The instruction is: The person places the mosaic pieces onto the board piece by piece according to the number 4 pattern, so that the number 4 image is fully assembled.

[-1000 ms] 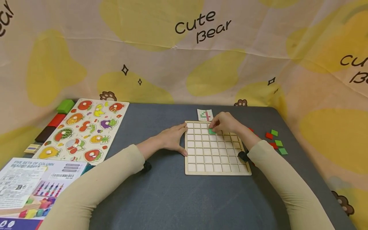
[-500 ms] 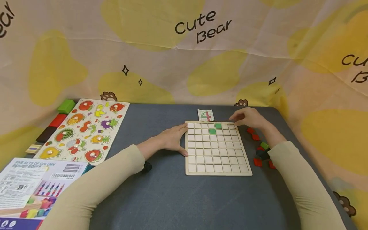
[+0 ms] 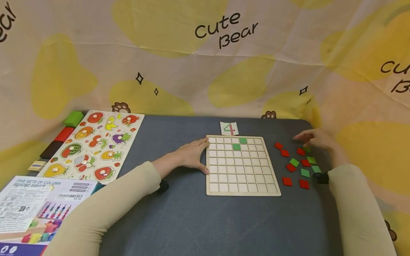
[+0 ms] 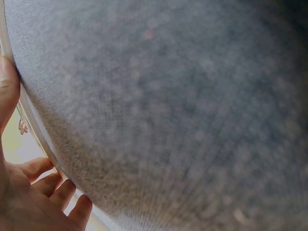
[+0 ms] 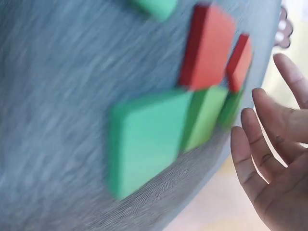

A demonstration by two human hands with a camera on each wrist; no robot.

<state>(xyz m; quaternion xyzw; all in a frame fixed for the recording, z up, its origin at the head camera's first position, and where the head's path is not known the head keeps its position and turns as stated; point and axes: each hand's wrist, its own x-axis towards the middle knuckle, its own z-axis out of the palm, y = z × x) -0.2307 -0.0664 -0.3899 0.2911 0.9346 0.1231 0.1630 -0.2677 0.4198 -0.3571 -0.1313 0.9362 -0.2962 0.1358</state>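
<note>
On the dark grey table, the left hand rests flat with fingers straight against the left edge of the pale wooden grid board, which holds two green square tiles. To the board's right, the right hand hovers open, fingers extended and empty, over scattered red and green square wooden tiles.

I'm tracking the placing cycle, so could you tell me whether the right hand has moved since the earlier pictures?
Yes. The right hand has moved rightwards off the grid board, and now hovers over the loose tiles beside it.
</note>
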